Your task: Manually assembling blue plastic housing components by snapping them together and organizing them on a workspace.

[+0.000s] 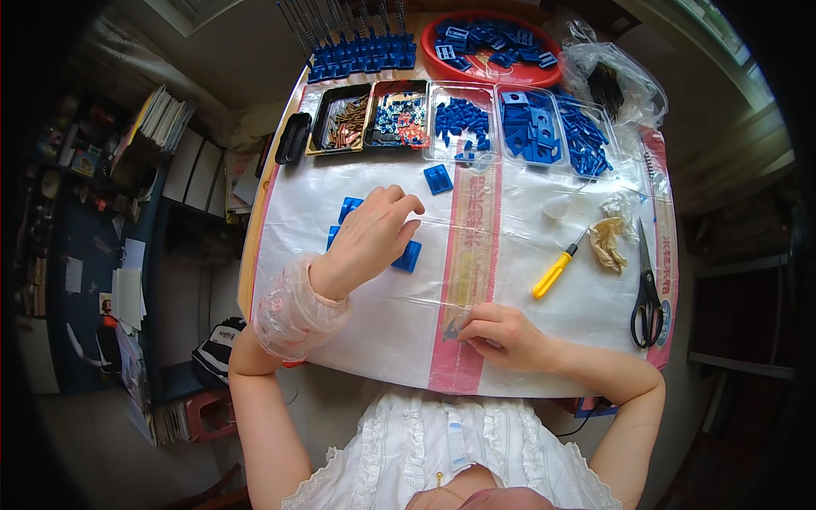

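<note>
My left hand hovers over a few square blue plastic pieces at the left middle of the table, its fingers bent and apart. Partly hidden by it are an upper blue piece, a left blue piece and a right blue piece. Another blue square lies farther off, beyond the fingertips. My right hand rests near the table's front edge on the sheet's pink stripe. Its fingers are loosely bent with a gap at the thumb, and nothing shows in them.
Trays of brass screws, nuts and blue parts line the back. Behind stand blue pieces with upright rods and a red basin. A yellow screwdriver, crumpled paper and black scissors lie right.
</note>
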A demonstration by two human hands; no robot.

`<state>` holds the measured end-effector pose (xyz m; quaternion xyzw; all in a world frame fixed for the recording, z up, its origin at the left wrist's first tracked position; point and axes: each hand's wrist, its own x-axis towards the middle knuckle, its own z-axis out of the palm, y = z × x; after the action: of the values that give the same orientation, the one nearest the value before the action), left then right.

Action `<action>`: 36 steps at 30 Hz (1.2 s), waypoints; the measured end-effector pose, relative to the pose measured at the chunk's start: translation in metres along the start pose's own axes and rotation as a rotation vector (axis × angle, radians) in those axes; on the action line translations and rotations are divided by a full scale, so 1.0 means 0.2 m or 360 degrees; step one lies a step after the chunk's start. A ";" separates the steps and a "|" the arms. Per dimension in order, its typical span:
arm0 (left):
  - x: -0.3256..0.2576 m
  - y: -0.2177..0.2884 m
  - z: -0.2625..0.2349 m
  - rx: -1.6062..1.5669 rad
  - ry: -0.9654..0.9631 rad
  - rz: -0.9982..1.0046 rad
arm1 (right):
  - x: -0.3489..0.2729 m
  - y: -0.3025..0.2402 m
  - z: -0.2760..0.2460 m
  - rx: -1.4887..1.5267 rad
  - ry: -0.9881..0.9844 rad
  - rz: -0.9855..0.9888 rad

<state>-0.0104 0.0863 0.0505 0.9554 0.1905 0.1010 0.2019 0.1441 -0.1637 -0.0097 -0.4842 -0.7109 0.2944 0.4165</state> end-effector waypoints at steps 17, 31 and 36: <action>0.21 -0.06 0.17 0.0167 0.0143 0.0099 | 0.00 0.00 0.00 0.0023 0.0013 -0.0022; 0.14 -0.13 0.14 -0.0062 0.0110 0.0184 | 0.00 0.00 0.00 0.0012 0.0012 -0.0035; 0.13 -0.15 0.13 -0.0037 0.0120 0.0181 | 0.00 0.00 0.00 0.0015 0.0005 -0.0012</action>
<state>0.0105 0.1121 0.0168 0.9578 0.1422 0.1504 0.1995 0.1437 -0.1646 -0.0102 -0.4800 -0.7106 0.2954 0.4211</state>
